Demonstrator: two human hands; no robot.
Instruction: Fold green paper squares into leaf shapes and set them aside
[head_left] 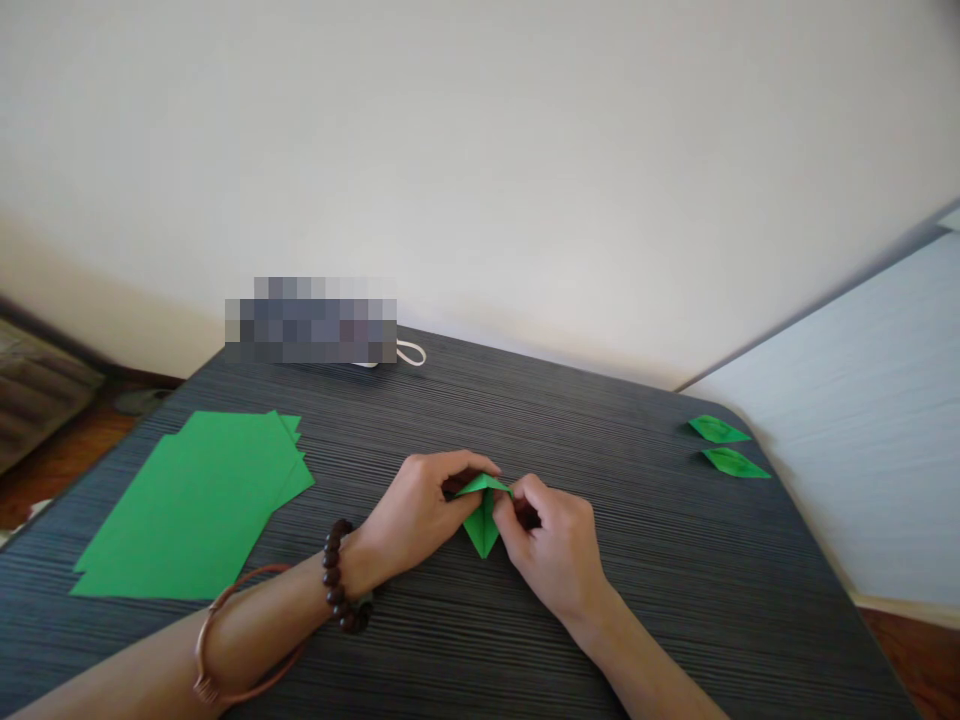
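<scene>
Between my two hands is a small piece of folded green paper [482,530], its pointed end toward me and a crease down its middle. My left hand [420,505] pinches its left side, thumb in front and fingers behind. At the right side, my right hand [553,535] grips the edge between thumb and curled forefinger. Fingers cover the paper's upper corners in part. To the left of my left hand lies a stack of flat green paper sheets [195,500], its edges fanned unevenly.
Two folded green paper pieces [718,430] lie near the right edge of the dark wood-grain table [600,430]. A blurred-out object with a white loop [412,352] sits at the back left, by the wall [525,180]. A pale panel [862,420] stands to the right.
</scene>
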